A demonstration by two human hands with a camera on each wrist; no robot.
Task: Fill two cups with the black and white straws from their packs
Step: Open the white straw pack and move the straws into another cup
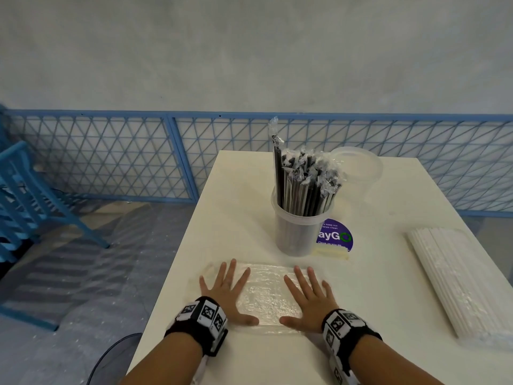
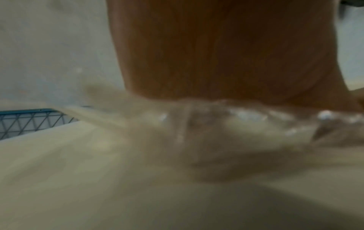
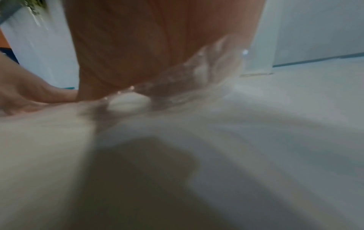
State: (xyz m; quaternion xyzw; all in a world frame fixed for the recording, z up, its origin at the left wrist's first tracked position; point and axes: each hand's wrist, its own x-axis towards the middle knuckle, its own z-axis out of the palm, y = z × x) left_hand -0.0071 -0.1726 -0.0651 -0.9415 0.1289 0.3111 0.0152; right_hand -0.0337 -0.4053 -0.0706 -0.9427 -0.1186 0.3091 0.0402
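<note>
A clear plastic cup (image 1: 299,234) stands mid-table, packed with black straws (image 1: 305,187) in clear wrappers. Behind it to the right stands a second clear cup (image 1: 361,168) with nothing visible in it. A pack of white straws (image 1: 458,279) lies along the table's right side. An empty, flattened clear plastic pack (image 1: 266,295) lies near the front edge. My left hand (image 1: 227,295) and right hand (image 1: 308,298) both press flat on it with fingers spread. In the wrist views the left palm (image 2: 216,46) and right palm (image 3: 157,38) sit on crinkled plastic, blurred.
The white table (image 1: 361,343) carries a purple round sticker (image 1: 337,236) beside the full cup. A blue lattice fence (image 1: 111,157) runs behind the table. A blue chair (image 1: 30,195) stands at the left. Bubble wrap covers the floor (image 1: 83,287).
</note>
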